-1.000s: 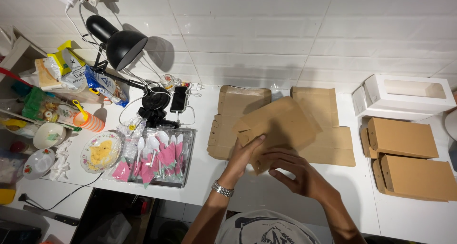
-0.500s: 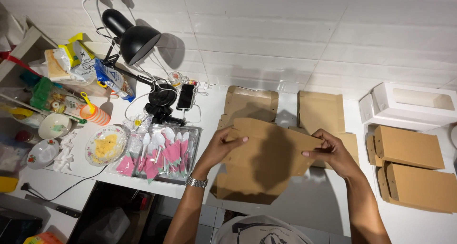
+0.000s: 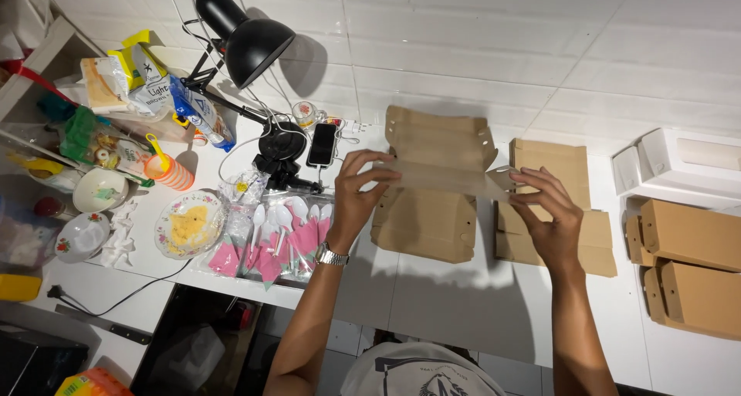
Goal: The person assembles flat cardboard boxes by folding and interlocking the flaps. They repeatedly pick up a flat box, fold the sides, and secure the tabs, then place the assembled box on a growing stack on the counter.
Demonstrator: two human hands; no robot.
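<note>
I hold a flat brown cardboard box blank [image 3: 441, 153] up above the white counter, between both hands. My left hand [image 3: 356, 195], with a wristwatch, grips its left edge. My right hand [image 3: 549, 218] grips its right edge near a side flap. Below it lie two stacks of flat brown box blanks, one [image 3: 424, 226] under my left hand and one [image 3: 567, 168] under my right hand.
Two folded brown boxes [image 3: 691, 261] and a white window box [image 3: 683, 160] sit at the right. A black desk lamp [image 3: 247, 45], a phone [image 3: 322, 144], a bag of pink-wrapped white spoons [image 3: 270, 238], a flowered plate [image 3: 190, 225], bowls and food packets crowd the left.
I lifted one box blank off the stacks, then raised it higher and turned it so it now shows folded and narrower between my hands. My view moved closer.
</note>
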